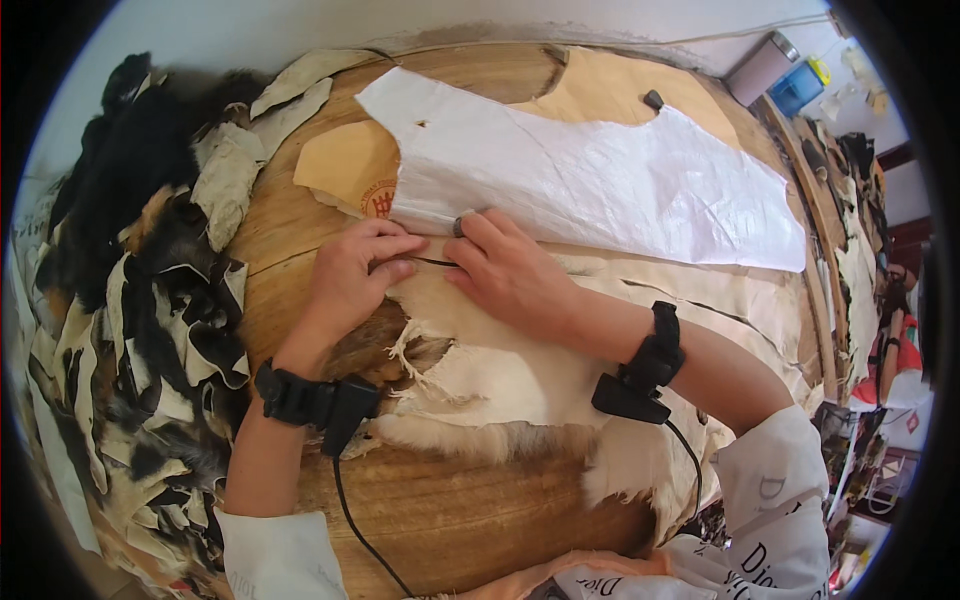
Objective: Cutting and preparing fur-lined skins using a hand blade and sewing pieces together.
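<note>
A pale hide (520, 375) with a fur fringe along its near edge lies skin side up on the wooden table. My left hand (352, 275) is closed at its far edge, thumb and fingers drawn together. To its right, my right hand (510, 268) is bent with its fingertips pressed down by the near edge of a white sheet pattern (570, 185). A small dark round piece (459, 228) shows at those fingertips. Between the hands runs a thin dark line (432, 262); I cannot tell whether it is a cord or a slit. What the fingers pinch is hidden.
Tan paper patterns (640, 85) lie partly under the white sheet, where a small dark object (653, 99) rests. Black, white and brown fur scraps (150, 330) are heaped at left. A pinkish cylinder (762, 68) and a blue container (797, 88) stand far right. Cables trail from both wrist bands.
</note>
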### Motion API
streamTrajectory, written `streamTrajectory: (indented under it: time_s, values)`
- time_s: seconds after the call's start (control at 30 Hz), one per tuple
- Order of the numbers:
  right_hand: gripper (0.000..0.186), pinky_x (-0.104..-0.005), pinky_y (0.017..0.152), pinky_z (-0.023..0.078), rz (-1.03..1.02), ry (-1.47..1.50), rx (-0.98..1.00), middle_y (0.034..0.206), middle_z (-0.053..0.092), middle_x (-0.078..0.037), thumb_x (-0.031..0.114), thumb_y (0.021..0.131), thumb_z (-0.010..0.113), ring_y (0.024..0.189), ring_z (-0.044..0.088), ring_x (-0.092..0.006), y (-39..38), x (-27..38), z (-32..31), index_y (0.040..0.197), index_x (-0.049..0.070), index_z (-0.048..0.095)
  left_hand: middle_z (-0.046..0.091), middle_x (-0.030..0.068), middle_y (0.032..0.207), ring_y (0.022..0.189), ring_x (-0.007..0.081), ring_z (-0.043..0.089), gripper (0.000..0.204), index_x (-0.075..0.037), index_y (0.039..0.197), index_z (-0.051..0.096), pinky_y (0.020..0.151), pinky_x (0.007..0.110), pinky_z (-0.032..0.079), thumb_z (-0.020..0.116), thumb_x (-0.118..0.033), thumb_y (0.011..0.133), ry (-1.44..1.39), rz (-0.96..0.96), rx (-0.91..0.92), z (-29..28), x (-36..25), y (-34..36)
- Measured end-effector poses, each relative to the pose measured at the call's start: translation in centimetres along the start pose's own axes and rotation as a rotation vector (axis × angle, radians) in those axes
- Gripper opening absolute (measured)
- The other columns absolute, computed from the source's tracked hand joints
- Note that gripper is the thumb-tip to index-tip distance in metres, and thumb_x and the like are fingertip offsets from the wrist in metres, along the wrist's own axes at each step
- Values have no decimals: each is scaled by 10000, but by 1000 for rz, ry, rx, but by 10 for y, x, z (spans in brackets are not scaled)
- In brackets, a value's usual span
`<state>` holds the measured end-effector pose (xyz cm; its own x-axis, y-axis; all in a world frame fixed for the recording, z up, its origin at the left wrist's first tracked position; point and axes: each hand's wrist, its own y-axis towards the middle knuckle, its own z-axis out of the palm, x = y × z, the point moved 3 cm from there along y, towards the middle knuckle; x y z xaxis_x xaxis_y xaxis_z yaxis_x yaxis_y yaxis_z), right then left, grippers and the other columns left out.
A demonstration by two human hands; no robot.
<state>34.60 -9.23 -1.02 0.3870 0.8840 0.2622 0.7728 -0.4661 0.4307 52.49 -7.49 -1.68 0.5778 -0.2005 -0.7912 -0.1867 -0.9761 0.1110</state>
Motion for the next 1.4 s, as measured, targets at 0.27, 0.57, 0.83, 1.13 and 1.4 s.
streamTrajectory:
  time_s: [0.27, 0.57, 0.83, 1.13, 1.4]
  values:
    - [222, -375, 765, 417, 112, 151, -90, 880, 453, -136, 156, 762, 645, 860, 474, -309, -3, -5, 8, 889, 26, 518, 602, 55, 936, 865, 157, 576, 301, -22, 1020, 660, 775, 251, 443, 668, -21, 719, 40, -61, 86, -2, -2, 1]
    - [266, -375, 741, 396, 69, 84, -82, 844, 475, -124, 229, 712, 656, 833, 433, -292, 0, -4, 14, 808, -3, 566, 580, 48, 963, 877, 151, 577, 295, -59, 1024, 668, 743, 252, 467, 670, -34, 730, -6, 39, 78, 0, 7, -2]
    - [253, -391, 736, 415, 20, 52, -70, 894, 444, -151, 120, 730, 655, 844, 480, -324, 1, -2, 9, 896, 16, 496, 638, 55, 889, 856, 182, 589, 191, -59, 916, 703, 766, 277, 460, 682, -53, 726, -13, -134, -39, 2, 3, -3]
    - [259, -400, 738, 407, 53, 159, -109, 852, 463, -151, 119, 696, 682, 843, 477, -339, 5, -8, 15, 852, 32, 494, 625, 60, 898, 890, 239, 551, 201, -74, 900, 701, 799, 313, 439, 674, -53, 702, 162, 93, -96, -1, -1, -5]
    - [264, -409, 744, 395, 155, 270, -104, 840, 462, -160, 136, 689, 675, 833, 464, -338, 6, -8, 31, 835, 11, 495, 612, 28, 846, 832, 214, 544, 190, -103, 887, 716, 737, 296, 441, 699, -63, 701, 219, 125, -88, -1, 1, -7]
